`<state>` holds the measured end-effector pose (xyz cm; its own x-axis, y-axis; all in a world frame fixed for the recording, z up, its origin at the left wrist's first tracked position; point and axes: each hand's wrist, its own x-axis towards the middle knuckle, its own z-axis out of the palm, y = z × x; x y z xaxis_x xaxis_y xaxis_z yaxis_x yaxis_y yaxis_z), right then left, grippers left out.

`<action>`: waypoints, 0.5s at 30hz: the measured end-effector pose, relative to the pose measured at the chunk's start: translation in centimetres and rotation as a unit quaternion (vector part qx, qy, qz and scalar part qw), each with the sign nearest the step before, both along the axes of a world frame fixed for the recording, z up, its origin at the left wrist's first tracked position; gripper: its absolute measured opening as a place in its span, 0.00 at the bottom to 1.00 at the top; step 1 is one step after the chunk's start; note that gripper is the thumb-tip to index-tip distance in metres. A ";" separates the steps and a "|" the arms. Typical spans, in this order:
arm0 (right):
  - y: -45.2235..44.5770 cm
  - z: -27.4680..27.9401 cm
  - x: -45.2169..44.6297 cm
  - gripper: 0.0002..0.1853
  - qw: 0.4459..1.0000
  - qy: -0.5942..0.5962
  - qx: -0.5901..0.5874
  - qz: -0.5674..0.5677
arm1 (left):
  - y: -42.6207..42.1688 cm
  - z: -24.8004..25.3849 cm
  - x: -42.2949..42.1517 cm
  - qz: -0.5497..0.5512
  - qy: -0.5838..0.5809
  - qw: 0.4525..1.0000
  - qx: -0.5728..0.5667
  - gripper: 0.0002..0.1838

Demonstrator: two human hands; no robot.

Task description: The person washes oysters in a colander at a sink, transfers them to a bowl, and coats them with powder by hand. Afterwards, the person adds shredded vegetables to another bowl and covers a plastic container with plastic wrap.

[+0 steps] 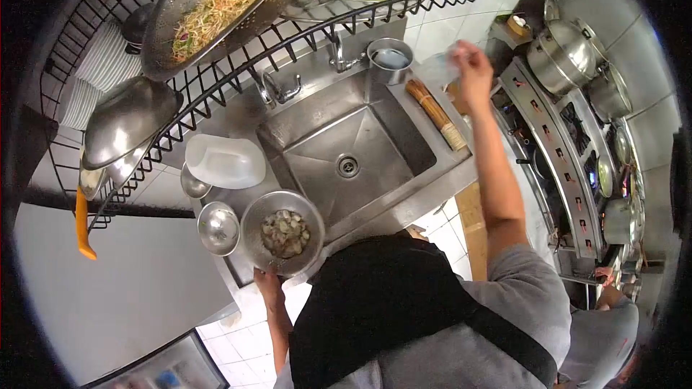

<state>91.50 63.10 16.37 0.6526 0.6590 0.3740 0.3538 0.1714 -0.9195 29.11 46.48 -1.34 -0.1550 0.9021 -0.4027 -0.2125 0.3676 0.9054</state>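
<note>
My left hand [268, 287] grips the lower rim of a metal colander [314, 225] at the left of the sink. Pale, greyish pieces of food [285, 234] lie in the colander. Raised to the right of the sink is my right hand [472, 72], its fingers bent and blurred, so I cannot make out whether they hold anything. It is nearest to a bundle of thin sticks [435, 112] on the sink's right edge and a metal pot [390, 60] by the taps.
The steel sink [339, 137] lies in the middle. A wire rack [346, 25] above holds a colander of noodles [223, 7]. White container [225, 161] and small bowl [218, 228] stand left. Stove [551, 151] at right; another person [602, 338] is at lower right.
</note>
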 end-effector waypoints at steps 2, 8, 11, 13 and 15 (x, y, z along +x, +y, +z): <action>1.3 -1.7 5.8 0.19 0.942 -0.307 -0.055 -0.123 | 1.1 -0.9 0.8 -0.006 0.017 1.000 -0.010 0.22; 9.3 -5.1 -0.3 0.24 0.918 -0.332 -0.176 0.126 | 6.0 1.6 8.1 -0.089 0.065 0.993 0.038 0.18; 16.7 -12.0 -4.3 0.24 0.825 -0.545 -0.079 0.129 | 9.2 2.5 11.9 -0.094 0.069 0.993 0.035 0.19; 20.8 -15.6 -5.5 0.23 0.764 -0.625 -0.110 0.120 | 11.0 2.9 13.3 -0.107 0.073 0.991 0.036 0.17; 22.7 -16.9 -6.0 0.23 0.724 -0.607 -0.288 0.155 | 13.0 1.5 14.3 -0.109 0.055 0.990 0.063 0.17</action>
